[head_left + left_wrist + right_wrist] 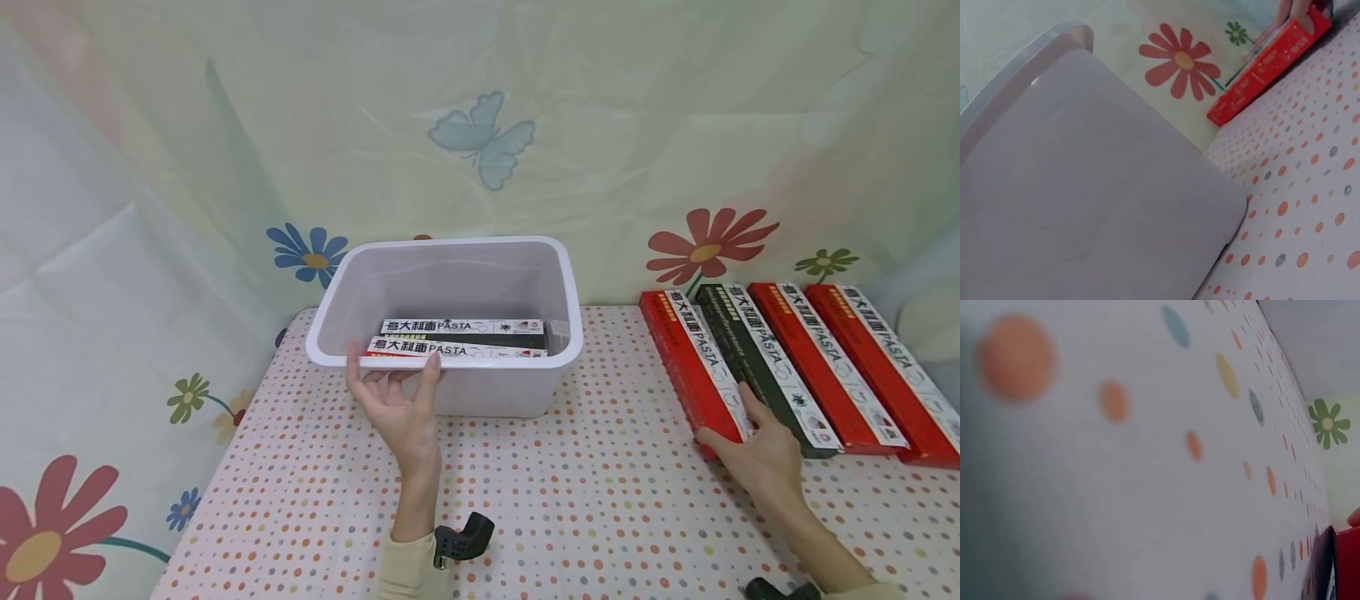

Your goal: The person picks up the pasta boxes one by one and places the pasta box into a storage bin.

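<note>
A white plastic bin (495, 387) stands on the table, with pasta boxes (465, 327) lying inside near its front wall. My left hand (397, 412) holds the bin's front rim, some fingers tucked below its edge. In the left wrist view the bin's wall (1097, 181) fills most of the picture. To the right, my right hand (765, 458) grips the near end of the leftmost red pasta box (678, 358), thumb on its left side and fingers over its right. That red box (1266, 72) also shows in the left wrist view.
Beside the gripped box lie a dark green pasta box (738, 350) and two more red pasta boxes (817, 367), (877, 367), side by side. A dotted cloth (570, 500) covers the table. Behind it hangs a curtain (600, 150) printed with flowers and a butterfly.
</note>
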Demonstrator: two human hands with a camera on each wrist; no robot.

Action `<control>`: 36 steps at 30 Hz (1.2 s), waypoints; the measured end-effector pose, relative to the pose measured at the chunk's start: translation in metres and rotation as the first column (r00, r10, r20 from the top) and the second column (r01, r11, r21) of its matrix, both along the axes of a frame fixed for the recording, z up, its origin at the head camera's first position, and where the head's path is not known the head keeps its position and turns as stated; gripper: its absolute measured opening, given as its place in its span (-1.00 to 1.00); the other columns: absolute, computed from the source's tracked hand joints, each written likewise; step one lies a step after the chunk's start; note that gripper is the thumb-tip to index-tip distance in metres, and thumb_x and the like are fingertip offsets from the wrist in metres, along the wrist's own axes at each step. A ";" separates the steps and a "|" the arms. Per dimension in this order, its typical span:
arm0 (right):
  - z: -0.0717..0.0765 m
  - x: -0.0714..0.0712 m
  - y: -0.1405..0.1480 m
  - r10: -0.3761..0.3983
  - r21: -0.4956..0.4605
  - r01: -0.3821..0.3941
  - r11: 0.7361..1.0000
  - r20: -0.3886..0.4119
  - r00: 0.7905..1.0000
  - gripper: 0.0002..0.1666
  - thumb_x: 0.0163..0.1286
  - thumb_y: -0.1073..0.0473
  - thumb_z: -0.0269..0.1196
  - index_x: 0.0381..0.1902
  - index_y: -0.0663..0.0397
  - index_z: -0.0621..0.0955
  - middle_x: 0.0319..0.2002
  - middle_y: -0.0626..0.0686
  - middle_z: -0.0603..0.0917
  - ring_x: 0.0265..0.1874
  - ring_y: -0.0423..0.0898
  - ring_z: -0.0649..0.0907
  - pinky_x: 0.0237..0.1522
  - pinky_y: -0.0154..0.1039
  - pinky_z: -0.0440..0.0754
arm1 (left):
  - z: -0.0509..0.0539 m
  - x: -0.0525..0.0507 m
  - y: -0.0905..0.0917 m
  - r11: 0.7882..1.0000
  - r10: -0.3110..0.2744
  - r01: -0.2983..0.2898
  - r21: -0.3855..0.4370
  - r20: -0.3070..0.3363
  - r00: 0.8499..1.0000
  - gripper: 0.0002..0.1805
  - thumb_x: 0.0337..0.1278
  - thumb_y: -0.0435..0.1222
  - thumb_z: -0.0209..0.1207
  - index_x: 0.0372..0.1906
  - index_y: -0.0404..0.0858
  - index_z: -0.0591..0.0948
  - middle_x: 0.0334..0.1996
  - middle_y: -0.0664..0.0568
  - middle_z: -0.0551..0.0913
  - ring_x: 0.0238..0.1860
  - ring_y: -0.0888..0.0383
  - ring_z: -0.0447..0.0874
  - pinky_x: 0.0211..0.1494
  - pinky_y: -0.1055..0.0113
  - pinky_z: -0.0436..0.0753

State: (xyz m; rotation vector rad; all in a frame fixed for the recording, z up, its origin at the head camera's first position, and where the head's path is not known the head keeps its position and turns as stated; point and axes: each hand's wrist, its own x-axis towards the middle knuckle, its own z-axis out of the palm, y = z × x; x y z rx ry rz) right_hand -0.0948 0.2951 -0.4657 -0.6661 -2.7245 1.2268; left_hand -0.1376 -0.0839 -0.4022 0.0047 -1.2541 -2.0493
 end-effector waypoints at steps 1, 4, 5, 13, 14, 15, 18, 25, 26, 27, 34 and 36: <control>0.001 0.001 0.000 -0.005 0.000 0.005 1.000 0.002 1.000 0.17 0.37 0.11 0.36 0.69 0.12 -0.08 0.53 0.54 0.14 0.39 0.46 0.30 0.26 0.48 0.47 | 0.000 0.000 0.000 1.000 0.000 0.000 0.001 0.002 1.000 0.17 -0.01 -0.66 0.41 0.65 -0.22 0.02 0.22 -0.23 0.37 -0.06 0.02 0.54 -0.04 0.06 0.88; 0.006 0.007 -0.001 -0.007 0.006 0.007 1.000 0.001 1.000 0.18 0.37 0.11 0.38 0.69 0.10 -0.08 0.56 0.52 0.12 0.42 0.46 0.28 0.27 0.50 0.46 | 0.001 0.000 0.000 1.000 -0.003 0.003 0.005 0.005 1.000 0.18 -0.02 -0.66 0.41 0.66 -0.20 0.02 0.21 -0.23 0.37 -0.06 0.02 0.54 -0.04 0.05 0.87; 0.009 0.009 -0.001 -0.006 0.014 0.006 1.000 -0.003 1.000 0.18 0.37 0.11 0.39 0.70 0.09 -0.08 0.55 0.52 0.12 0.42 0.47 0.28 0.26 0.51 0.47 | 0.001 0.000 0.000 1.000 -0.003 0.003 0.004 0.004 1.000 0.17 -0.02 -0.66 0.41 0.65 -0.20 0.03 0.21 -0.23 0.37 -0.05 0.02 0.54 -0.03 0.05 0.87; 0.047 0.025 -0.005 0.068 0.061 -0.062 0.996 -0.093 0.993 0.13 0.37 0.15 0.42 0.69 0.05 0.02 0.48 0.55 0.25 0.25 0.44 0.36 -0.32 -0.40 0.64 | 0.001 0.001 -0.002 1.000 0.006 -0.006 -0.001 0.002 1.000 0.16 0.00 -0.67 0.40 0.65 -0.22 0.02 0.22 -0.22 0.37 -0.05 0.01 0.54 -0.03 0.07 0.87; 0.052 0.026 -0.005 0.080 0.064 -0.074 0.995 -0.108 0.991 0.12 0.37 0.17 0.42 0.69 0.05 0.03 0.46 0.57 0.27 0.22 0.44 0.36 -0.44 -0.52 0.54 | 0.001 0.001 -0.002 1.000 0.003 -0.003 0.004 0.003 1.000 0.16 0.00 -0.67 0.40 0.65 -0.21 0.02 0.23 -0.23 0.37 -0.05 0.01 0.54 -0.03 0.06 0.87; 0.058 0.027 -0.006 0.094 0.062 -0.087 0.994 -0.126 0.988 0.11 0.37 0.19 0.42 0.69 0.06 0.04 0.44 0.58 0.27 0.19 0.45 0.36 -0.51 -0.61 0.46 | 0.001 0.001 -0.002 1.000 0.000 0.000 0.008 0.003 1.000 0.17 0.00 -0.66 0.40 0.65 -0.21 0.02 0.23 -0.23 0.38 -0.05 0.01 0.54 -0.03 0.05 0.87; 0.074 0.028 -0.009 0.123 0.045 -0.118 0.992 -0.160 0.979 0.09 0.38 0.24 0.39 0.69 0.05 0.05 0.44 0.60 0.24 0.21 0.46 0.29 -0.58 -0.65 0.47 | 0.001 0.001 -0.001 1.000 -0.007 0.007 0.011 0.005 1.000 0.17 -0.01 -0.67 0.41 0.65 -0.20 0.03 0.23 -0.22 0.37 -0.04 0.01 0.53 -0.02 0.05 0.87; 0.101 0.020 -0.020 0.213 0.087 -0.197 0.977 -0.262 0.941 0.10 0.30 0.26 0.45 0.67 0.00 0.14 0.45 0.53 0.28 0.19 0.32 0.30 -0.48 -0.73 0.46 | 0.000 0.001 0.000 1.000 -0.015 0.015 0.013 -0.006 1.000 0.17 0.00 -0.67 0.40 0.66 -0.21 0.01 0.22 -0.23 0.35 -0.03 -0.01 0.53 -0.03 0.03 0.87; 0.104 0.018 -0.022 0.229 0.095 -0.211 0.973 -0.276 0.933 0.11 0.28 0.26 0.46 0.67 -0.02 0.16 0.45 0.51 0.30 0.18 0.23 0.31 -0.45 -0.74 0.46 | 0.000 0.001 0.000 1.000 -0.016 0.016 0.014 -0.008 1.000 0.17 0.00 -0.66 0.40 0.66 -0.21 0.02 0.22 -0.23 0.35 -0.03 -0.01 0.53 -0.03 0.03 0.87; 0.108 0.015 -0.024 0.244 0.094 -0.226 0.970 -0.291 0.925 0.10 0.28 0.26 0.47 0.67 -0.02 0.17 0.44 0.50 0.32 0.16 0.13 0.32 -0.43 -0.74 0.48 | 0.000 0.001 0.001 1.000 -0.016 0.017 0.014 -0.009 1.000 0.17 0.00 -0.66 0.41 0.65 -0.20 0.02 0.21 -0.23 0.35 -0.03 -0.01 0.53 -0.03 0.03 0.87; 0.137 -0.008 -0.045 0.382 0.133 -0.359 0.924 -0.380 0.842 0.18 0.14 0.33 0.52 0.66 -0.04 0.23 0.44 0.40 0.38 0.11 -0.12 0.34 -0.33 -0.74 0.54 | 0.000 0.000 0.001 1.000 -0.012 0.012 0.013 -0.009 1.000 0.17 -0.02 -0.67 0.41 0.65 -0.20 0.02 0.23 -0.23 0.37 -0.04 0.00 0.53 -0.02 0.05 0.87; 0.145 -0.016 -0.052 0.437 0.161 -0.407 0.899 -0.394 0.809 0.21 0.08 0.35 0.54 0.65 -0.01 0.25 0.43 0.40 0.40 0.15 0.01 0.37 -0.30 -0.73 0.54 | 0.000 0.000 0.001 1.000 -0.011 0.011 0.014 -0.006 1.000 0.18 -0.03 -0.67 0.41 0.65 -0.21 0.03 0.24 -0.23 0.37 -0.04 0.01 0.53 -0.01 0.06 0.87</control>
